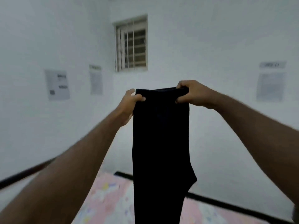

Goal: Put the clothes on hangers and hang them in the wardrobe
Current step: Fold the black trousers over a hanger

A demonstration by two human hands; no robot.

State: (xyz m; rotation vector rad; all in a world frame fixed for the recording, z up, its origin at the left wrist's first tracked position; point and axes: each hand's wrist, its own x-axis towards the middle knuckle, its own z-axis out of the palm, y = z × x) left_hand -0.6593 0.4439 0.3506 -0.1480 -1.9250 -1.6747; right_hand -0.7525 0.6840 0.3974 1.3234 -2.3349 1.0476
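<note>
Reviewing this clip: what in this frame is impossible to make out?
Head view only:
- black garment: lower end cut off by the bottom edge; too dark to tell its type.
- wall papers: print blurred, unreadable.
- hanger and wardrobe: not in frame.
- left hand and right hand: fingertips partly hidden by the cloth.

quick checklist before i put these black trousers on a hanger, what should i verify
1. Left hand grips one top corner of the black fabric trousers: ok.
2. Right hand grips the other top corner: ok.
3. Top edge held level and taut between both hands: ok.
4. Trousers hang straight, legs folded together: mostly ok, one bulge low on the right edge.
5. Lower end clear of the pink patterned bedsheet: cannot tell, it runs out of the frame.
6. Hanger and wardrobe within reach: cannot tell, neither is in view.
</note>
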